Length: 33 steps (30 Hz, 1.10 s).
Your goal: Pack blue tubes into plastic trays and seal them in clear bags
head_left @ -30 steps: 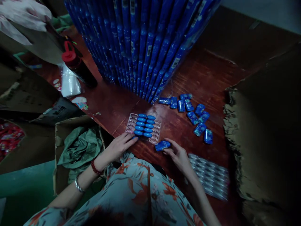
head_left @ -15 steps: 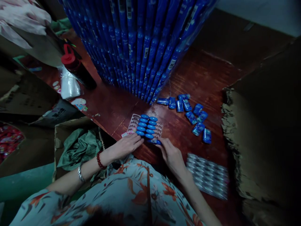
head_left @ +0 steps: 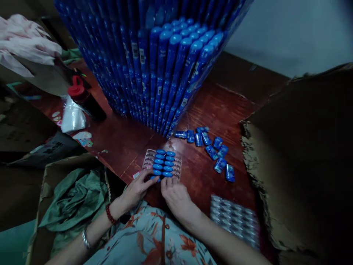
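Observation:
A clear plastic blister tray point(head_left: 177, 162) lies on the table in front of me. Two columns of glossy blue oval containers point(head_left: 158, 161) fill its middle, while the outer hollows hold none. At its near left corner my left hand point(head_left: 139, 187) has its thumb and fingers closed around one blue container point(head_left: 155, 179). My right hand point(head_left: 175, 191) is curled over the tray's near edge, fingers bent down and pressed together; whatever lies under the fingertips is hidden.
Loose blue wrapped containers point(head_left: 211, 151) are scattered right of the tray. Behind it towers a wrapped stack of blue containers point(head_left: 132, 73). Empty clear trays point(head_left: 234, 221) lie at the near right beside a torn cardboard box point(head_left: 259, 176). A red-lidded bottle point(head_left: 86, 99) stands left.
My right hand has moved left from the tray's near right corner, where it held a blue container, to the near middle. My left hand now grips a container. The view has shifted.

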{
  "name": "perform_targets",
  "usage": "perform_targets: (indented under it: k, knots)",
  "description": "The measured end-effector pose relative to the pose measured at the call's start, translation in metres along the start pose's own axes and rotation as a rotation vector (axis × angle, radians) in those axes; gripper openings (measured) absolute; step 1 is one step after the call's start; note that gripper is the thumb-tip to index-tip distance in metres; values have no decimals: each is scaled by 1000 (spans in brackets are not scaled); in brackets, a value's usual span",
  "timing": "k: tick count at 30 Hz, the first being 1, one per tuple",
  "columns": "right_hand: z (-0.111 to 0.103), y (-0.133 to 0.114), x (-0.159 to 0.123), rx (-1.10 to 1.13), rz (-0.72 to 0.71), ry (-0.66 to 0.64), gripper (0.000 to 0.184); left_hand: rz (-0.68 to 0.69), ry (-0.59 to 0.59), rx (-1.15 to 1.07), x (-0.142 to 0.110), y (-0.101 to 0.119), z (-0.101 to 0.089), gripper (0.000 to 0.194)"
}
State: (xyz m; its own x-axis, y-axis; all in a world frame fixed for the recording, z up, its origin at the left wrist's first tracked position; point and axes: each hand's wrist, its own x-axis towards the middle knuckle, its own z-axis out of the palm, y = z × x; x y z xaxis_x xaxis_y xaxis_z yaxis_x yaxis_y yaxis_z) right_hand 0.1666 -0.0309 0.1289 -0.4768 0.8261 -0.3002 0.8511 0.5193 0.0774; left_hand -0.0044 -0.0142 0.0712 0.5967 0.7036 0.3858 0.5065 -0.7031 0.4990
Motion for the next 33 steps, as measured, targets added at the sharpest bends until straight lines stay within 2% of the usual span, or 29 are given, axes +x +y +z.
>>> perform_targets:
  k: [6,10,13,16,18,20,22,23,24,25,27,28,30,33]
  knots:
    - [5,-3,6,1,-45,44,24,-46,12,-75,0,-2,3,52]
    - [9,9,-11,103,-46,110,28,-7,-13,-101,3,0,7,51]
    - [7,32,-30,227,30,205,30,45,-33,-115,9,7,18,48]
    - [4,76,-32,328,226,321,24,130,-62,-40,23,16,25,35]
    - [6,113,-17,364,365,351,27,214,-63,27,40,19,23,25]
    - [10,148,8,345,436,313,28,262,-29,61,67,19,18,24]
    - [15,172,39,245,394,232,35,229,14,84,104,16,17,24]
    - [18,180,54,185,356,187,43,162,15,111,124,12,18,25]
    - [20,184,69,134,317,149,49,98,-16,152,145,8,23,26]
    - [22,185,81,97,286,119,52,16,-106,209,166,4,29,25]
    - [26,185,98,70,257,88,49,-123,-293,353,202,-6,45,30]
    - [27,185,102,72,255,87,47,-161,-335,382,216,-10,54,34]
    - [29,187,101,72,260,86,47,-193,-390,412,233,-18,69,38]
    - [33,194,79,84,269,95,45,-156,-443,391,238,-24,77,37]
